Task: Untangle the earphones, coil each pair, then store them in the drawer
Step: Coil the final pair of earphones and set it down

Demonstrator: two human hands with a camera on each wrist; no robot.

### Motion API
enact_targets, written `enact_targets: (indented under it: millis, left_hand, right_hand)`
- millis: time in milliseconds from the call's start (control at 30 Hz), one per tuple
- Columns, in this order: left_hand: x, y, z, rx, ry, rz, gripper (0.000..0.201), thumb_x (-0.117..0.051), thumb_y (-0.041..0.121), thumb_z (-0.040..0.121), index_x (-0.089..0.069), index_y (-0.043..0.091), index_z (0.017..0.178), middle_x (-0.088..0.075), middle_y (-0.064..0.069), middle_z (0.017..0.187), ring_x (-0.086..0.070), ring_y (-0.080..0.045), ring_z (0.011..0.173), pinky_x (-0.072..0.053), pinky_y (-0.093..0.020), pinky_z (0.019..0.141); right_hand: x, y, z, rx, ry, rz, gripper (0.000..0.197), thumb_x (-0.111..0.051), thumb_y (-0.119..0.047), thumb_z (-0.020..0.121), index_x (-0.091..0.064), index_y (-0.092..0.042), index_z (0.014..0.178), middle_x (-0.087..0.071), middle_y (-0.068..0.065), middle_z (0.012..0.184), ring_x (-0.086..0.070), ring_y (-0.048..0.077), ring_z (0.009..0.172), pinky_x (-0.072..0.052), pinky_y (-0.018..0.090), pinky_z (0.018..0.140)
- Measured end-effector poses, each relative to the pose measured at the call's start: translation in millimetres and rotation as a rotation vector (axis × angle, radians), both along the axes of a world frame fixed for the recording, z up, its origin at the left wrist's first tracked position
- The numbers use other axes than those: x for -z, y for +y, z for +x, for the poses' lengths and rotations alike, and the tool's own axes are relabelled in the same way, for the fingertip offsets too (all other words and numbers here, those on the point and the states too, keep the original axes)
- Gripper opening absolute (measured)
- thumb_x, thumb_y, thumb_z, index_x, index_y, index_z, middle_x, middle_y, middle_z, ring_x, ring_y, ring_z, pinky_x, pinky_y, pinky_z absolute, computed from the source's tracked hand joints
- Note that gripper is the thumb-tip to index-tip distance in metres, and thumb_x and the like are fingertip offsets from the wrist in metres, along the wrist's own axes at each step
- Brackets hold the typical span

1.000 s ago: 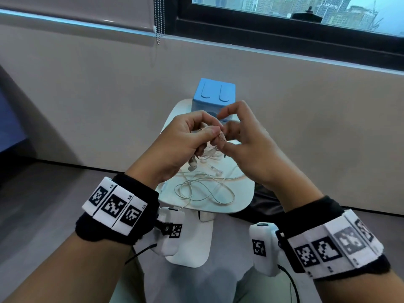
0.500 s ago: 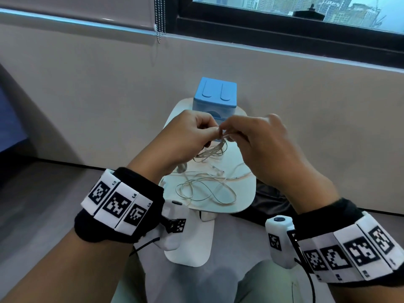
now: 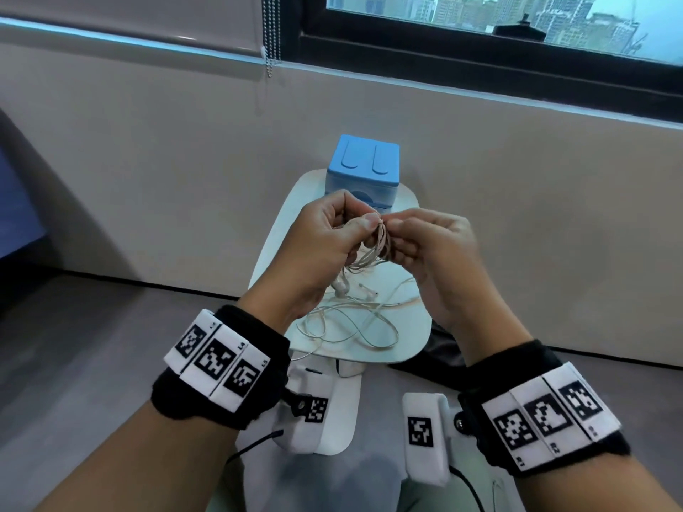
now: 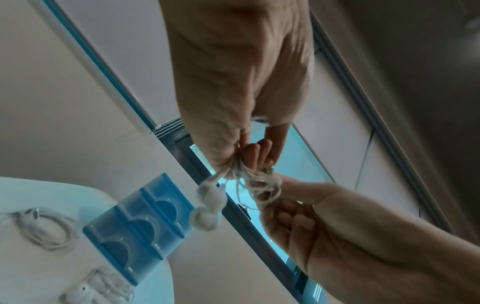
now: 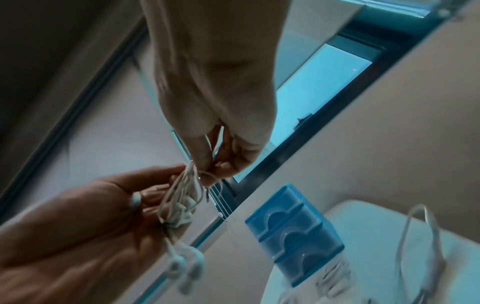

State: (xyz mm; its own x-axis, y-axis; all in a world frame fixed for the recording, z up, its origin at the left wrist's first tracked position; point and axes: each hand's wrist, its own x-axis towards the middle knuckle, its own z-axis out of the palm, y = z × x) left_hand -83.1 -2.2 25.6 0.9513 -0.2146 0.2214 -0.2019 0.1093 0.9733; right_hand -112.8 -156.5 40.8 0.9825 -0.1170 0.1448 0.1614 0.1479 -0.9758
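Hands meet above the table — left hand and right hand both pinch the coiled earphones. Only the left wrist view shows the two earbuds dangling — plus three closed drawers on the blue drawer box.

Small "L4" and "L5" beside the square codes on the left wristband

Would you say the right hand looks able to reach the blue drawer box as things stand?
Probably yes, though not freely: the blue drawer box stands just beyond the right hand with nothing between, but that hand and the left hand both pinch the coiled earphones, so it would need to let go first.
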Motion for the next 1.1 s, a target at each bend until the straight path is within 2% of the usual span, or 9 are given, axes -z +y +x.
enact_targets:
  millis: [133,267,433,533,667,800,967,1033,1100]
  left_hand:
    - [3,4,2,-0.074,-0.089,0.065,0.009,-0.070,0.017,0.096,-0.067,0.011,0.090,-0.062,-0.003,0.080,-0.051,-0.011,0.059,-0.043,-0.034,0.057]
    - [-2,11,7,0.026,-0.039,0.019,0.006,-0.069,0.009,0.096,-0.068,0.003,0.096,-0.061,-0.006,0.079,-0.042,-0.012,0.056,-0.041,-0.026,0.054]
    - [-7,11,4,0.192,0.029,-0.009,0.018,-0.056,0.007,0.103,-0.073,0.011,0.107,-0.060,-0.005,0.078,-0.037,-0.010,0.061,-0.036,-0.018,0.056]
    - [-4,10,3,0.192,-0.004,0.102,0.021,-0.056,0.010,0.103,-0.076,0.014,0.101,-0.060,-0.015,0.090,-0.042,-0.014,0.068,-0.039,-0.023,0.061]
    - [-3,12,1,0.126,-0.045,0.211,0.009,-0.065,0.010,0.099,-0.074,0.012,0.098,-0.067,-0.009,0.088,-0.053,-0.010,0.066,-0.048,-0.025,0.064]
    - [-2,9,4,0.020,-0.087,0.274,0.008,-0.068,0.013,0.098,-0.076,0.014,0.098,-0.070,-0.009,0.083,-0.064,-0.009,0.067,-0.057,-0.040,0.067]
    - [-2,10,6,-0.104,-0.067,0.178,0.007,-0.071,0.008,0.096,-0.078,0.008,0.096,-0.070,-0.004,0.077,-0.070,-0.009,0.066,-0.057,-0.038,0.063]
    - [0,11,8,-0.128,-0.051,0.155,0.007,-0.072,0.007,0.095,-0.078,0.007,0.093,-0.070,0.000,0.070,-0.070,-0.010,0.065,-0.057,-0.037,0.059]
    - [3,10,8,-0.148,-0.042,0.145,0.007,-0.072,0.008,0.094,-0.078,0.009,0.091,-0.070,0.002,0.067,-0.069,-0.012,0.064,-0.054,-0.030,0.056]
  right_hand:
    - [4,3,-1,-0.022,-0.011,-0.012,0.013,-0.072,0.003,0.088,-0.068,0.010,0.097,-0.071,0.025,0.091,-0.068,0.030,0.082,-0.054,0.035,0.077]
    - [-2,3,-1,-0.046,0.062,0.064,0.031,-0.069,0.010,0.088,-0.059,-0.007,0.111,-0.070,0.017,0.089,-0.067,0.020,0.070,-0.051,0.026,0.065]
    - [-11,-1,-4,-0.265,0.184,0.205,0.043,-0.063,0.004,0.088,-0.043,-0.019,0.118,-0.070,0.006,0.090,-0.062,0.018,0.076,-0.045,0.030,0.069]
    - [-8,-2,-5,-0.254,0.089,-0.065,0.043,-0.065,0.008,0.090,-0.040,-0.018,0.113,-0.068,0.004,0.091,-0.060,0.018,0.079,-0.046,0.028,0.071]
    - [-3,-4,-5,-0.100,-0.092,-0.585,0.035,-0.069,0.000,0.093,-0.047,-0.020,0.110,-0.070,0.002,0.079,-0.064,0.022,0.073,-0.054,0.038,0.075]
    - [0,-5,-3,0.005,-0.252,-1.033,0.034,-0.060,-0.008,0.098,-0.050,-0.030,0.122,-0.063,-0.002,0.070,-0.051,0.013,0.053,-0.047,0.029,0.055]
    - [4,-16,-4,0.019,-0.199,-1.233,0.047,-0.049,-0.025,0.105,-0.037,-0.046,0.145,-0.071,0.003,0.099,-0.058,0.024,0.091,-0.052,0.042,0.080]
    - [4,-20,-6,0.009,-0.202,-1.217,0.044,-0.048,-0.025,0.105,-0.042,-0.044,0.145,-0.075,-0.005,0.102,-0.061,0.020,0.108,-0.051,0.039,0.090]
    - [6,-21,-6,0.016,-0.201,-1.167,0.040,-0.051,-0.020,0.105,-0.054,-0.037,0.141,-0.078,-0.008,0.098,-0.067,0.008,0.105,-0.050,0.031,0.092]
